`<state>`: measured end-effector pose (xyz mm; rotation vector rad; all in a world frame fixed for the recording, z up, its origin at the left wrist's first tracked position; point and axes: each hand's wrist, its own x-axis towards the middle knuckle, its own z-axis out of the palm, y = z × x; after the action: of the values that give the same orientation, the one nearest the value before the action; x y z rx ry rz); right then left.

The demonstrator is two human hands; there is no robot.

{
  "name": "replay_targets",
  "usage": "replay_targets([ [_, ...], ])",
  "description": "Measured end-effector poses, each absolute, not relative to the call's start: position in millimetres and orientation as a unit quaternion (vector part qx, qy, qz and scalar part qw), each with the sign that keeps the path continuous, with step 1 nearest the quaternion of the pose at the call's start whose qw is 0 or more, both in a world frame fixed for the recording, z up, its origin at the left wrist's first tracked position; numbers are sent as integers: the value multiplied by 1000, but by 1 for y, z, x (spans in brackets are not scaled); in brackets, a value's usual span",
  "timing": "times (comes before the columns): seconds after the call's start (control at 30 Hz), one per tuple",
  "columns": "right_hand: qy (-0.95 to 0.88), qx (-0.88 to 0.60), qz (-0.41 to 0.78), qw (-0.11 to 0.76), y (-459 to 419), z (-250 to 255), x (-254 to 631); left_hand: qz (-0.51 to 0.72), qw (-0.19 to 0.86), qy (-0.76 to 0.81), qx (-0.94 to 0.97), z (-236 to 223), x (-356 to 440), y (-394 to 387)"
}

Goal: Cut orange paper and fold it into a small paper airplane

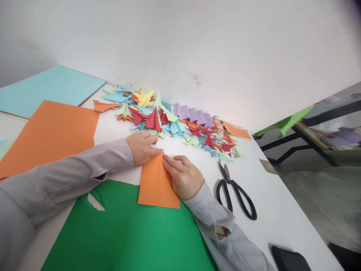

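A small orange paper sheet [158, 186] with a crease down its middle lies partly over a green sheet [132, 226]. Its far edge is under the fingers of both hands. My left hand [141, 148] holds the far left part, its index finger reaching toward the middle of that edge. Pinched fingers of my right hand [183, 176] press on the far right corner, which looks folded inward; the exact fold is hidden by the fingers. The green sheet has a torn white spot near its far left corner.
Folded paper planes [153, 118] in several colours are heaped along the wall, with a purple pleated strip [194, 114] among them. Black-handled scissors [235, 192] lie partly open at right, near a black phone-like object [289, 259]. Large orange [56, 131] and light blue sheets [53, 90] lie left.
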<state>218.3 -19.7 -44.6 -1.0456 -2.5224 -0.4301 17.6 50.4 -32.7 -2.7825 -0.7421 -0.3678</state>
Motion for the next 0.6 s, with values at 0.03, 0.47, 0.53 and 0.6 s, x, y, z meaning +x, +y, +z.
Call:
replay_targets([
  [0.03, -897, -372, -147, 187, -20, -44, 218, -130, 114, -258, -951, -32, 18, 48],
  [0.47, -892, -376, -131, 215, -20, -44, 216, -210, 13, -145, -967, -38, 18, 42],
  [0.53, -888, -380, -122, 229, -20, -44, 216, -217, 1, -130, -968, -39, 16, 43],
  [0.6, -885, -385, -110, 239, -20, -45, 215, -221, -6, -116, -968, -40, 15, 45],
])
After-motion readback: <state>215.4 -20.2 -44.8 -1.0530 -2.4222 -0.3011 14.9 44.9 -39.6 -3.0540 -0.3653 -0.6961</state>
